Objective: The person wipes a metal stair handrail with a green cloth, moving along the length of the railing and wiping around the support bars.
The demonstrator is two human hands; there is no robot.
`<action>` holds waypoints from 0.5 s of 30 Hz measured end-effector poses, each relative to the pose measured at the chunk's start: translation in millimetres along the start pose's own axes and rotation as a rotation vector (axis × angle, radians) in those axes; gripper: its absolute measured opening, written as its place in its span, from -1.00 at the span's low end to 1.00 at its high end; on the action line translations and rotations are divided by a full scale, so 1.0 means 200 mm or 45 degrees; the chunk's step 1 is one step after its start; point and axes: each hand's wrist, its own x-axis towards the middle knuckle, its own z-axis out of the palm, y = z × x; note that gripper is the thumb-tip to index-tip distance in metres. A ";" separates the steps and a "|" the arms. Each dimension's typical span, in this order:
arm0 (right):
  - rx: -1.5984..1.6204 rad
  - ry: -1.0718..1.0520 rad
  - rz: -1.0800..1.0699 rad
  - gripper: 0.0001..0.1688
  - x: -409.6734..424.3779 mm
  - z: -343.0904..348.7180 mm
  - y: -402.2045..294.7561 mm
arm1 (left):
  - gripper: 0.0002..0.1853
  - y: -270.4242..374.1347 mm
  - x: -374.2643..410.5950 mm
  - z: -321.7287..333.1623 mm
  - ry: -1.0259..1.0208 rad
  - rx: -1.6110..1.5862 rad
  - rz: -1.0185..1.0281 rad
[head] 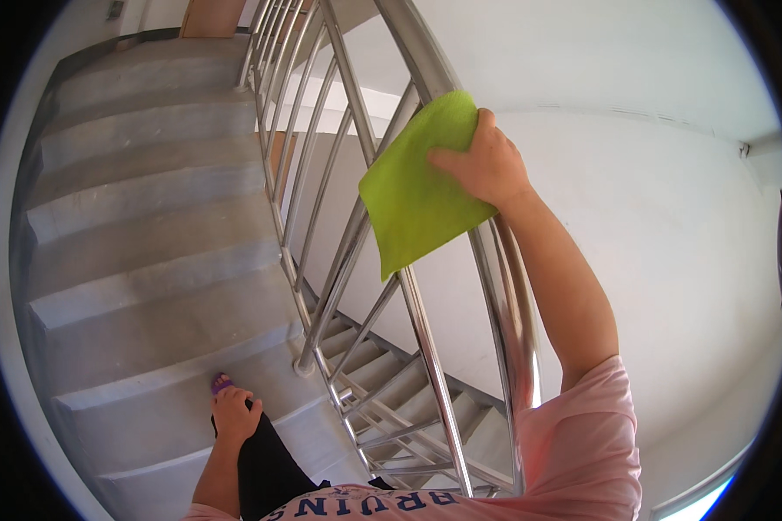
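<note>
My right hand [492, 163] grips a bright green cloth [423, 189] laid over the stainless steel handrail [423, 49] of a staircase railing. The thumb lies on top of the cloth, the fingers curl over the rail's far side, and the cloth's lower corner hangs over the bars. My left hand [234, 413] rests at my knee, on black trousers [270, 465], with nothing seen in it; its palm is hidden.
Grey concrete steps [169, 280] rise on the left beside the metal balusters [306, 143]. Through the railing, a lower flight [397, 391] is visible. A white wall [658, 260] stands right; a brown door [212, 18] is at the top.
</note>
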 end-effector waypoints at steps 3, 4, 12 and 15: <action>-0.039 0.008 0.018 -0.06 0.09 0.00 -0.04 | -0.76 0.01 0.00 -0.01 -0.031 -0.008 -0.021; -0.054 0.008 0.027 -0.06 0.11 0.00 -0.06 | -0.75 0.01 0.00 -0.02 -0.062 -0.022 -0.047; -0.116 0.061 -0.011 -0.03 0.34 0.02 -0.10 | -0.74 0.01 -0.02 -0.01 -0.039 -0.031 -0.067; -0.128 0.090 -0.015 -0.02 0.42 0.03 -0.11 | -0.75 0.01 -0.03 -0.02 0.005 -0.019 -0.059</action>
